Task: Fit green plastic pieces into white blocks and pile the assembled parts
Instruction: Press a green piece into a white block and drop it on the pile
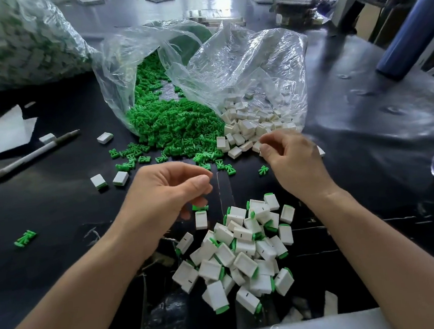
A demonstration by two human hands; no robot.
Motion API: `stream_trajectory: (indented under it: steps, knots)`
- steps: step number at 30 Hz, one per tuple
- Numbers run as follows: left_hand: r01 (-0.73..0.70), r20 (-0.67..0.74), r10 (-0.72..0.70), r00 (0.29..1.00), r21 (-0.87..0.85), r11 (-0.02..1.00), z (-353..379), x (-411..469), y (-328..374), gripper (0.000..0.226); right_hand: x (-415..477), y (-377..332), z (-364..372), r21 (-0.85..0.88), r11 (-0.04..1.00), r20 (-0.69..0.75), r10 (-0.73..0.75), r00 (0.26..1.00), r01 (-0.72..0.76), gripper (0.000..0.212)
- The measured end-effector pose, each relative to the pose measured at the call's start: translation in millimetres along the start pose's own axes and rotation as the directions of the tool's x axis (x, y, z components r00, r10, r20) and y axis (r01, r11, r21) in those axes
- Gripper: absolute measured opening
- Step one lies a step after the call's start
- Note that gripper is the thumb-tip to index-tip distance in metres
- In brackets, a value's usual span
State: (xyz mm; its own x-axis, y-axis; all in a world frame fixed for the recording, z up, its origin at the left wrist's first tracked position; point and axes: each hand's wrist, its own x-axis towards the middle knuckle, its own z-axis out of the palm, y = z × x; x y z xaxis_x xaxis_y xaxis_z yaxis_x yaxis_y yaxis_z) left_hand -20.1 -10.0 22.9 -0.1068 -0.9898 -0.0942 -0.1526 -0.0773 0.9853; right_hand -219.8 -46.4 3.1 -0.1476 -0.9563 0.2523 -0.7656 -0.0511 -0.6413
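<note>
White blocks [247,129] lie right at my right hand [293,161], fingers curled, can't tell if it's got one; left hand [168,193] hangs loose and empty, closer to the green pieces [177,125].

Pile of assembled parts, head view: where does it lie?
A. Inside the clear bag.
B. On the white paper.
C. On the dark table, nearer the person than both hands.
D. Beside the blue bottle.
C: the pile of assembled parts lies on the dark table, below the left hand and right hand in frame.
</note>
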Motion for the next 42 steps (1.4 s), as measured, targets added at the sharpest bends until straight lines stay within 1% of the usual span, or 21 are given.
stream_trajectory:
  steps: [2, 4, 5, 7, 9, 11, 14, 16, 18, 20, 22, 26, 28, 31, 33, 35, 38, 40, 42]
  knots:
    - [-0.018, -0.081, 0.022, 0.997, 0.056, 0.998, -1.5, 3.2, -2.8, 0.015, 0.9, 0.9, 4.0, -0.109, 0.992, 0.043, -0.053, 0.998, 0.058, 0.029]
    - [-0.05, -0.138, 0.069, 0.988, 0.139, 0.989, -3.8, 6.7, -5.2, 0.017, 0.8, -1.3, 7.8, -0.137, 0.982, 0.113, -0.114, 0.987, 0.129, 0.035]
    - [-0.06, -0.143, 0.087, 0.986, 0.181, 0.982, -4.9, 7.7, -5.3, 0.018, 0.5, -3.0, 9.5, -0.132, 0.976, 0.156, -0.154, 0.976, 0.175, 0.038]
    - [-0.064, -0.095, 0.09, 0.991, 0.25, 0.966, -7.4, 8.2, -4.7, 0.019, 0.4, -5.0, 13.5, -0.129, 0.953, 0.242, -0.239, 0.94, 0.275, 0.041]
    - [-0.045, 0.0, 0.047, 0.999, 0.289, 0.956, -9.4, 7.5, -4.6, 0.022, 1.2, -4.8, 17.8, -0.142, 0.932, 0.322, -0.275, 0.906, 0.333, 0.043]
    - [-0.02, 0.06, 0.0, 0.998, 0.336, 0.942, -10.2, 7.2, -6.3, 0.024, 3.0, -2.0, 21.2, -0.166, 0.93, 0.379, -0.248, 0.892, 0.329, 0.044]
    - [-0.031, 0.066, 0.003, 0.998, 0.421, 0.906, -9.9, 8.2, -9.6, 0.03, 5.3, 2.8, 23.0, -0.213, 0.93, 0.429, -0.187, 0.884, 0.3, 0.045]
    - [-0.051, 0.071, 0.02, 0.997, 0.473, 0.88, -9.6, 8.2, -10.7, 0.033, 5.5, 3.9, 21.7, -0.215, 0.932, 0.402, -0.188, 0.896, 0.292, 0.043]
    - [-0.075, 0.09, 0.032, 0.995, 0.531, 0.844, -8.9, 8.1, -11.8, 0.031, 5.1, 3.2, 19.2, -0.2, 0.929, 0.311, -0.241, 0.919, 0.312, 0.039]
    - [-0.108, 0.112, 0.052, 0.992, 0.587, 0.802, -7.4, 8.3, -13.5, 0.026, 4.6, 3.1, 17.9, -0.205, 0.915, 0.251, -0.292, 0.923, 0.346, 0.041]
    - [-0.147, 0.124, 0.088, 0.988, 0.625, 0.766, -6.1, 8.8, -14.6, 0.018, 4.1, 4.2, 17.9, -0.209, 0.917, 0.245, -0.287, 0.926, 0.339, 0.046]
    - [-0.19, 0.103, 0.163, 0.981, 0.667, 0.721, -2.8, 11.0, -19.4, 0.01, 4.7, 5.3, 17.8, -0.2, 0.936, 0.247, -0.237, 0.94, 0.289, 0.042]
    - [-0.207, 0.068, 0.213, 0.975, 0.64, 0.74, 1.3, 11.8, -21.5, 0.008, 5.2, 5.2, 17.7, -0.199, 0.938, 0.236, -0.234, 0.943, 0.283, 0.04]
    - [-0.195, -0.021, 0.247, 0.969, 0.55, 0.812, 5.7, 13.7, -22.0, 0.017, 4.4, 5.3, 17.1, -0.189, 0.945, 0.216, -0.224, 0.95, 0.266, 0.035]
    - [-0.178, -0.076, 0.247, 0.966, 0.493, 0.851, 4.7, 15.2, -20.4, 0.02, 3.5, 4.3, 16.4, -0.135, 0.96, 0.185, -0.219, 0.958, 0.245, 0.033]
    - [-0.162, -0.104, 0.225, 0.969, 0.425, 0.891, 2.8, 15.9, -18.6, 0.021, 1.6, -0.1, 14.6, -0.039, 0.969, 0.142, -0.236, 0.961, 0.243, 0.033]
    - [-0.115, -0.088, 0.141, 0.986, 0.254, 0.96, 2.9, 13.7, -15.5, 0.024, -6.6, -13.5, 12.1, 0.129, 0.934, 0.124, -0.348, 0.929, 0.333, 0.033]
    - [-0.079, -0.057, 0.087, 0.995, 0.141, 0.987, 4.4, 11.9, -12.6, 0.026, -14.4, -21.5, 12.6, 0.193, 0.877, 0.125, -0.466, 0.876, 0.439, 0.03]
    - [-0.065, 0.0, 0.065, 0.998, 0.076, 0.995, 6.4, 9.3, -9.6, 0.023, -20.9, -26.6, 14.2, 0.254, 0.826, 0.12, -0.544, 0.831, 0.504, 0.027]
